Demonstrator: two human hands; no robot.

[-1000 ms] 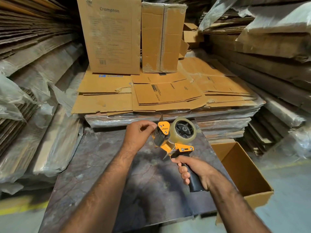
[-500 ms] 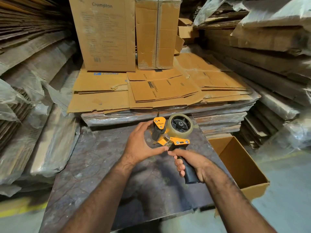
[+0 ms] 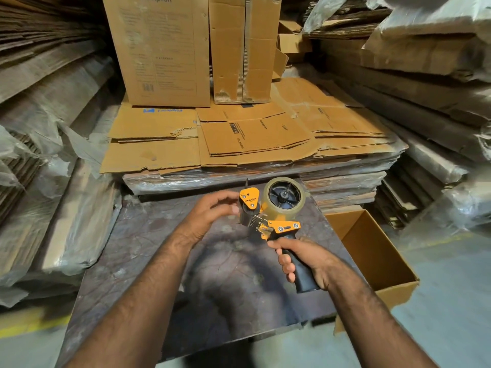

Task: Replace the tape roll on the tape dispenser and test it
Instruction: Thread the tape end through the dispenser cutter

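Observation:
An orange and black tape dispenser (image 3: 276,224) is held upright above the dark table (image 3: 148,256). A roll of clear tape (image 3: 284,200) sits on its black hub. My right hand (image 3: 303,258) grips the black handle at the bottom. My left hand (image 3: 212,211) is just left of the dispenser's front roller, fingers curled and apart, with the fingertips close to the orange side plate. Whether the fingertips touch it or pinch a tape end cannot be made out.
An open cardboard box (image 3: 377,251) stands at the table's right edge. A wrapped stack of flattened cartons (image 3: 239,144) lies behind the table, with upright boxes (image 3: 164,49) on it. Plastic-wrapped cardboard bundles (image 3: 53,181) crowd both sides.
My left hand has let go of the dispenser's front and opened, shifting slightly left. The dispenser has stayed upright in my right hand.

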